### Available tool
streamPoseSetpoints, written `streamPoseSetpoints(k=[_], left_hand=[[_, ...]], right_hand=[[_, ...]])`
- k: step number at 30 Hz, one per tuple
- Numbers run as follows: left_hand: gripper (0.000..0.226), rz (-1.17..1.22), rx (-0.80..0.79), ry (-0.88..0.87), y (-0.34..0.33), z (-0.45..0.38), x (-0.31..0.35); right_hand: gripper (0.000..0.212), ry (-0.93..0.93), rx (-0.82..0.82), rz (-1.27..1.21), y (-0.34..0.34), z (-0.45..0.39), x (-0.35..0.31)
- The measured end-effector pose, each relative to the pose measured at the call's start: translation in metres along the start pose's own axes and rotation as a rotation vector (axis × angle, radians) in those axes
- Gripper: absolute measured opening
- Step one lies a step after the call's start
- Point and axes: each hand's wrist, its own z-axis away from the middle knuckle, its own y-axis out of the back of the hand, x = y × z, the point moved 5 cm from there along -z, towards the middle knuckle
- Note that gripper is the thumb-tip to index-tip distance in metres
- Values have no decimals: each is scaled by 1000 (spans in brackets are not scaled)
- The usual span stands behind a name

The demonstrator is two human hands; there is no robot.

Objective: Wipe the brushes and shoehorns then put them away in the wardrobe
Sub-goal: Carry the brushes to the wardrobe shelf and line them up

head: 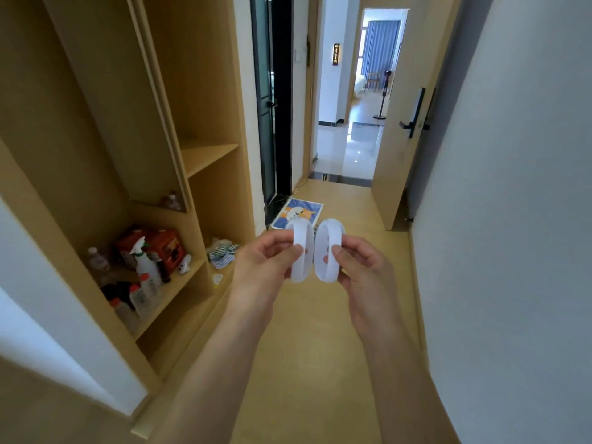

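left hand (pixel 266 264) pinches white piece (pixel 301 251) | right hand (pixel 362 270) pinches second white piece (pixel 330 251)

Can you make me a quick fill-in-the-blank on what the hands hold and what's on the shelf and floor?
1. Each hand pinches one white ____ piece: left hand, right hand, left piece, right piece.
2. The spray bottle stands on a wardrobe ____.
3. The striped cloth lies on the ____.
4. The door on the right stands ____.

Missing words: oval; shelf; floor; open
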Motion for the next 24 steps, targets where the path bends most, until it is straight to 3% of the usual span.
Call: streamPoseSetpoints(k=[12, 24], left_hand=[[20, 20, -37, 41, -59, -211, -52], [33, 3, -118, -27, -80, -473, -55]], right_hand=[[17, 26, 57, 71, 8, -207, 40], [23, 17, 105, 103, -48, -450, 60]])
